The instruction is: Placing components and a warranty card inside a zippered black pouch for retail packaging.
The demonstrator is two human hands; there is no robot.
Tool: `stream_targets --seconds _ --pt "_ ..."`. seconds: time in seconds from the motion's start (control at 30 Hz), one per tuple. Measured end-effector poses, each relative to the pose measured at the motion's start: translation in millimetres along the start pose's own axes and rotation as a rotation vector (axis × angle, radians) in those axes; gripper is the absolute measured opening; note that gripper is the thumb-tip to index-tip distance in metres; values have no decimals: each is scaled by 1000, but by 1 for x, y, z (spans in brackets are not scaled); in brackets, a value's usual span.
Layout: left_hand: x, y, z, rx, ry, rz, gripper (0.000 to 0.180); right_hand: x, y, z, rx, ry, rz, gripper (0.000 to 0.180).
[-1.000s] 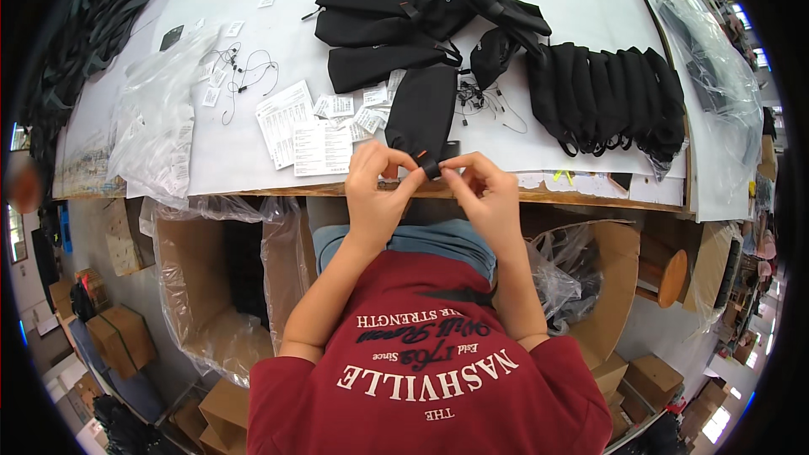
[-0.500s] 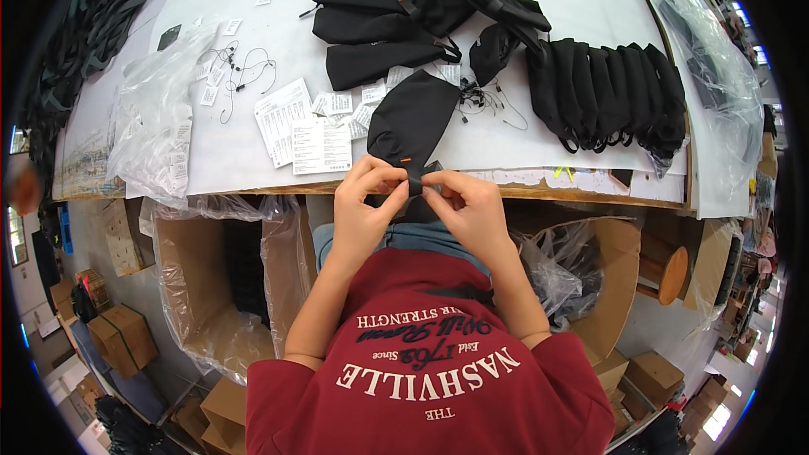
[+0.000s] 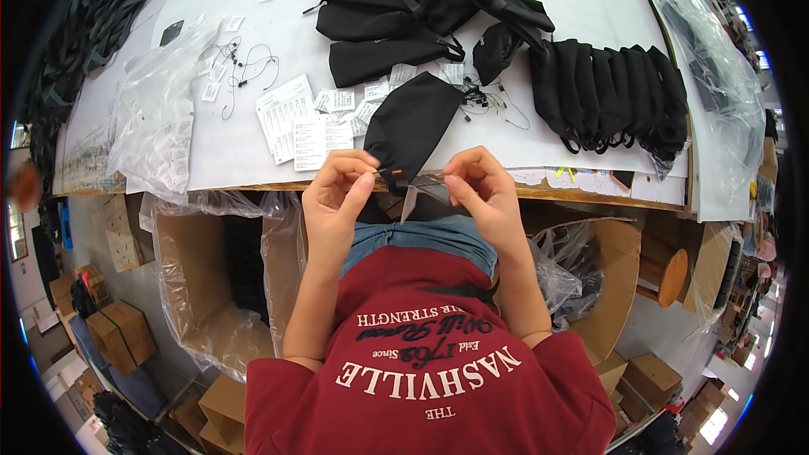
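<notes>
A black fabric pouch (image 3: 413,122) lies on the table's front edge, its narrow end with a small orange tab toward me. My left hand (image 3: 335,194) is closed in a pinch at the left side of that narrow end; what lies between its fingertips is too small to make out. On the other side, my right hand (image 3: 484,194) pinches a thin dark cord (image 3: 430,180), drawn out from the pouch's end. Beneath the cord hangs a whitish tag (image 3: 409,204), partly in shadow.
More black pouches (image 3: 375,25) lie at the back, with a row of them (image 3: 607,97) to the right. Printed cards (image 3: 323,141), loose tag cords (image 3: 240,67) and a clear plastic bag (image 3: 156,118) are on the left. Plastic-lined cartons (image 3: 198,278) stand below the table's edge.
My hands have moved apart, from close together at the pouch's narrow end to either side of it. A thin cord and the whitish tag now show between them.
</notes>
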State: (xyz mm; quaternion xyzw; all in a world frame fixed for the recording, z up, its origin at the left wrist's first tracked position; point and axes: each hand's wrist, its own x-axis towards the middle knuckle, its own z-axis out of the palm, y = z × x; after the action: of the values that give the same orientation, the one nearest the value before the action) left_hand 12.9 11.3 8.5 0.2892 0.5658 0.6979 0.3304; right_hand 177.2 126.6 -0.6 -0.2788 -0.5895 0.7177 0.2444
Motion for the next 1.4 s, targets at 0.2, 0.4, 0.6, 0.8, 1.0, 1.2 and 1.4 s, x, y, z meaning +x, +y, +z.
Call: stream_targets --seconds 0.2,0.4,0.6,0.8,1.0,1.2,1.4 --pt "-4 11 6 -166 -155 -172 4 1 -5 1 144 -24 -83 9" --pt "-7 11 15 -9 -223 -204 4 -2 -7 5 182 -73 -81 9" --pt "-8 13 19 53 -231 -175 4 -7 -5 15 160 -65 -170 14" --pt "-9 13 19 149 -263 -141 6 -11 -8 18 110 -39 -139 13" --pt "-8 12 17 177 -293 -141 6 -12 -10 19 39 -42 -157 11" --pt "-6 17 21 371 -343 -34 8 -11 -16 16 -208 -64 -216 13" --pt "-7 21 24 307 -365 -83 8 -4 -17 1 -45 -15 -155 8"
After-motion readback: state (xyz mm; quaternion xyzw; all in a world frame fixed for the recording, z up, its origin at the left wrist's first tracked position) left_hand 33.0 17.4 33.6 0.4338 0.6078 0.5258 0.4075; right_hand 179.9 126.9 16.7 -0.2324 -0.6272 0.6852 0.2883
